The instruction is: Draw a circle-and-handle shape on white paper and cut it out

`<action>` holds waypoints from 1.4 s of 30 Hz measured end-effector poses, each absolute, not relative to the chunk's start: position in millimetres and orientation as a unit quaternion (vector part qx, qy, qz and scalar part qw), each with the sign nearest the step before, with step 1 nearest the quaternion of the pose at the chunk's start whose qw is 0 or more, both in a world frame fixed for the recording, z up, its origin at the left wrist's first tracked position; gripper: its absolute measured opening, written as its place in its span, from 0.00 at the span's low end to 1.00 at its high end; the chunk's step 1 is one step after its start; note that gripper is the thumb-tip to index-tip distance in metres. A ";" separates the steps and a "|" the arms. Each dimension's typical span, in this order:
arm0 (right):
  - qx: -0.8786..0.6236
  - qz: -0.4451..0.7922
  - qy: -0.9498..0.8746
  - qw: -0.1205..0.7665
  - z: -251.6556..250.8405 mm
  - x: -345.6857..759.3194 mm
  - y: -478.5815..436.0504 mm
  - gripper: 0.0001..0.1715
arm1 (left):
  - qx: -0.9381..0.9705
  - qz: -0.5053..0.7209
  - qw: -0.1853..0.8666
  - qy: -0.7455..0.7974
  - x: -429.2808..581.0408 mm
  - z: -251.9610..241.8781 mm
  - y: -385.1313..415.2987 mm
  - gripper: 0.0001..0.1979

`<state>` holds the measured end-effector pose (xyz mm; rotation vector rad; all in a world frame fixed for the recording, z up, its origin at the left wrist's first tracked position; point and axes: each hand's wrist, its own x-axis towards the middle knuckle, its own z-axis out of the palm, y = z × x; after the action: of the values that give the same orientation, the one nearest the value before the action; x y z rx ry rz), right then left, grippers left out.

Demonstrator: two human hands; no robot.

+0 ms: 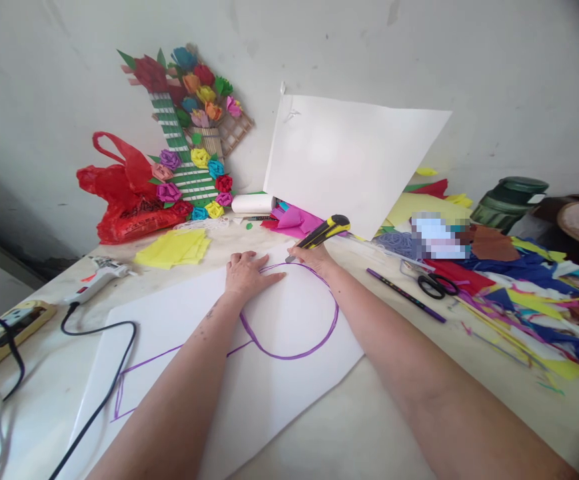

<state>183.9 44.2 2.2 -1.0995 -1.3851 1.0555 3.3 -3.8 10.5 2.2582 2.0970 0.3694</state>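
Observation:
A white sheet (289, 393) lies on the table, drawn with a purple circle (296, 357) and a long purple outline running to the lower left. My left hand (249, 275) rests on the sheet at the circle's upper left, fingers spread, holding nothing. At the circle's top, my right hand (313, 259) grips a yellow and black utility knife (322, 235). Its tip meets the sheet near the purple line, and its handle slants up to the right. Part of the outline is hidden under my left forearm.
Right: a purple pen (405, 295), black scissors (438, 285), colored scraps (524, 307), a green jar (509, 203). Left: a glue gun (96, 281) with its cord crossing the sheet, a power strip (6, 330). Behind: yellow paper (173, 249), a red bag (129, 193), a flower guitar (196, 177), a white board (349, 160).

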 end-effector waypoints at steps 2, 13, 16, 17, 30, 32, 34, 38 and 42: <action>-0.460 0.441 -0.574 0.515 2.2 183.4 44.1 0.11 | 0.728 0.122 0.018 0.675 3.3 10.1 -3.6 0.39; -0.459 0.438 -0.588 0.502 0.7 185.4 45.6 0.11 | 0.726 0.120 0.020 0.677 2.4 7.9 -1.1 0.40; -0.456 0.438 -0.587 0.506 1.7 184.8 44.8 0.13 | 0.725 0.121 0.018 0.678 2.5 8.2 -1.6 0.39; -0.457 0.436 -0.587 0.506 2.5 184.6 44.2 0.14 | 0.726 0.120 0.018 0.677 2.6 8.5 -1.9 0.40; -0.459 0.428 -0.591 0.507 -0.3 187.1 44.9 0.16 | 0.725 0.120 0.026 0.677 2.5 8.8 -1.6 0.41; -0.460 0.430 -0.588 0.508 -0.7 187.4 45.3 0.15 | 0.725 0.122 0.026 0.677 2.4 8.8 -2.1 0.41; -0.462 0.429 -0.587 0.508 -0.7 187.7 45.1 0.15 | 0.726 0.122 0.024 0.677 2.5 9.3 -2.7 0.41; -0.462 0.423 -0.592 0.507 0.3 188.1 43.8 0.16 | 0.726 0.120 0.023 0.676 2.8 9.9 -2.7 0.41; -0.470 0.427 -0.581 0.509 2.1 187.4 42.8 0.15 | 0.725 0.115 0.022 0.679 2.8 9.3 -1.7 0.40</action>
<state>187.4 42.8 2.1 -1.1328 -1.4005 1.0287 2.8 -1.7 9.3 2.2454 2.1031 0.3554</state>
